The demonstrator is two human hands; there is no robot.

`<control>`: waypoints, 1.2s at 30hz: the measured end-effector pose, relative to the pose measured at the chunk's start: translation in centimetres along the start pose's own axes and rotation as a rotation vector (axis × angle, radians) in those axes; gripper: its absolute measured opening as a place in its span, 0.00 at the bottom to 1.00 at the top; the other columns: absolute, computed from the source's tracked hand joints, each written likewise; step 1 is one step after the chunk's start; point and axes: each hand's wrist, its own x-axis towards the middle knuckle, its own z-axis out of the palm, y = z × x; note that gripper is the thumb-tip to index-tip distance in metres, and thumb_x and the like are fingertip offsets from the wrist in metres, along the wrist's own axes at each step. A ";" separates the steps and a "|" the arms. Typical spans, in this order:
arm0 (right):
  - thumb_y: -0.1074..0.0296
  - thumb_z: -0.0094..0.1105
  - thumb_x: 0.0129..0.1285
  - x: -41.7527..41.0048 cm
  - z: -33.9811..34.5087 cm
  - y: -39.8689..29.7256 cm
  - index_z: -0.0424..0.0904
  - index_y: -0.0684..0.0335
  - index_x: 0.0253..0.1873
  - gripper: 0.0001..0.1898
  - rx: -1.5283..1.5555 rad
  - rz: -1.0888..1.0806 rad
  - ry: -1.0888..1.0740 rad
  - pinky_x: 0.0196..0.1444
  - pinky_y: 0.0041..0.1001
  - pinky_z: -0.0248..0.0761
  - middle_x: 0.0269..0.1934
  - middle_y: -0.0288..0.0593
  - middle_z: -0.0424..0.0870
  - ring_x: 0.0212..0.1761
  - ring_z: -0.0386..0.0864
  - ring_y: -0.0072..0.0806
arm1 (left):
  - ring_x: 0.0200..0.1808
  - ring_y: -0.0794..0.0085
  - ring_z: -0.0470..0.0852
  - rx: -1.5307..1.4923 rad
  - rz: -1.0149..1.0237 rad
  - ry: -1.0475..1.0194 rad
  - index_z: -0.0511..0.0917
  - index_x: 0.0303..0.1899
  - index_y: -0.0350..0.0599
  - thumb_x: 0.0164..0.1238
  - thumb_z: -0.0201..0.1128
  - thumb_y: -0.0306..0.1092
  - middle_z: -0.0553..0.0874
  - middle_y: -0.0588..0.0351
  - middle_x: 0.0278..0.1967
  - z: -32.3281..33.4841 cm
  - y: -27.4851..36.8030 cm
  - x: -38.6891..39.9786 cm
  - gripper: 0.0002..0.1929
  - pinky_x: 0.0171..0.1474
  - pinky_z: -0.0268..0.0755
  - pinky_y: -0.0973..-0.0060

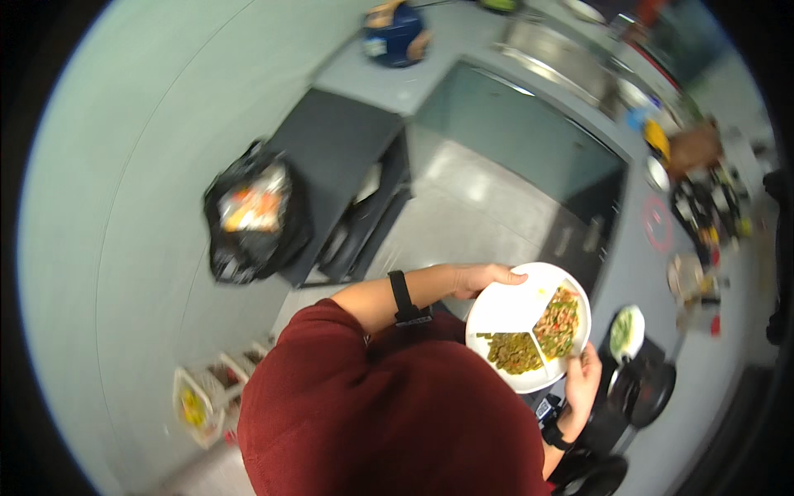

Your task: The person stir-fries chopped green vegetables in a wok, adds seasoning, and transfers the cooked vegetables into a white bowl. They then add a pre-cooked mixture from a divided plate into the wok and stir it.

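A round white divided plate [505,308] is held between my two hands in front of my body. My left hand [490,279] grips its upper left rim, the thumb lying on top of the edge. My right hand [582,372] holds the lower right rim. One compartment holds a stir-fry of chopped green and red pieces [558,322]; the one beside it holds a darker green chopped dish [514,353]. The largest compartment is bare but for a small yellow bit. Fingers under the plate are hidden.
Right of me, a grey counter [645,273] carries an oval dish with green food [627,333], a black pan [651,394] and bottles. A steel sink [558,59] is farther back. At left, a black plastic bag [254,217] sits on a dark cabinet [335,130].
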 end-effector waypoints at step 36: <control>0.82 0.57 0.59 13.8 26.9 -9.0 0.80 0.66 0.50 0.14 -0.050 -1.139 -1.316 0.40 0.23 0.71 0.42 0.43 0.77 0.38 0.77 0.30 | 0.60 0.63 0.74 -0.395 1.697 1.803 0.53 0.68 0.45 0.73 0.53 0.45 0.70 0.50 0.62 3.2 -8.3 -16.5 0.30 0.56 0.75 0.64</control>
